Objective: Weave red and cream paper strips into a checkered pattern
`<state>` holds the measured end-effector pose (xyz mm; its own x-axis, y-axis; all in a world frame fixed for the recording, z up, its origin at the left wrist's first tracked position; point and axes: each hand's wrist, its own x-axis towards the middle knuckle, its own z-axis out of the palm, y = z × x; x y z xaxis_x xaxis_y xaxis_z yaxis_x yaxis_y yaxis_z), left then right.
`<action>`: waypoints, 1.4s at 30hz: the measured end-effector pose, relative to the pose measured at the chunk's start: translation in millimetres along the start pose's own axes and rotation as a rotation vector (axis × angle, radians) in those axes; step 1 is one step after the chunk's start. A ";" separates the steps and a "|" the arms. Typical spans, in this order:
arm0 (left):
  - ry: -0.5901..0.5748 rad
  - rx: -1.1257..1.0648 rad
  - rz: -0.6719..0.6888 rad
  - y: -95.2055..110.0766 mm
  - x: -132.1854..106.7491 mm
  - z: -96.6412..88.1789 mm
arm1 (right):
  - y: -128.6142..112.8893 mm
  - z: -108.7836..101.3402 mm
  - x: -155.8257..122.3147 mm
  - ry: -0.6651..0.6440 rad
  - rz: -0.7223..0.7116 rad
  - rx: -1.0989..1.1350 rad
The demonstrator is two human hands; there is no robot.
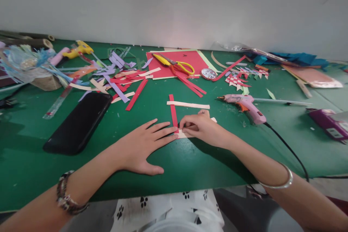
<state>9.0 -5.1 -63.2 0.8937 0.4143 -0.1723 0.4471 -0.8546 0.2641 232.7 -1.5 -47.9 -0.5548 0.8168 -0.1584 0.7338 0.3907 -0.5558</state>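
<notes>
My left hand lies flat on the green table, fingers spread, with its fingertips touching the ends of the paper strips. A red paper strip runs upright there, crossed near its far end by a cream paper strip. At its near end lies a second cream paper strip, partly hidden beneath my right hand. The thumb and forefinger of that hand are pinched together over this near strip, beside the red one. Its far tip shows past the knuckles.
To the right lies a pink glue gun with a black cord. A black phone lies to the left. Farther back are scissors on red paper sheets, a pin box, a yellow glue gun and a purple stapler-like object.
</notes>
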 end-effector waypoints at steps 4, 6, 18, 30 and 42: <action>0.007 -0.007 0.005 0.4 -0.2 0.0 | 0.2 -2.5 2.5 0.123 0.023 -0.141; 0.009 -0.007 0.006 0.6 0.0 -0.9 | 2.9 -3.5 7.1 0.283 0.022 -0.258; -0.026 0.009 -0.013 3.8 1.4 -5.5 | 7.6 -13.4 43.5 0.171 0.254 -0.488; 0.012 0.011 -0.001 3.1 -0.1 -4.0 | 4.2 -23.6 47.3 0.116 0.211 -0.387; 0.029 0.012 0.004 1.8 -0.6 -2.5 | 3.1 -36.3 52.9 -0.013 0.298 0.034</action>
<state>9.4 -6.2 -60.3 0.8963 0.4197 -0.1433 0.4432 -0.8600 0.2530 219.9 58.4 -28.4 -0.3223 0.8875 -0.3293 0.8515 0.1198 -0.5104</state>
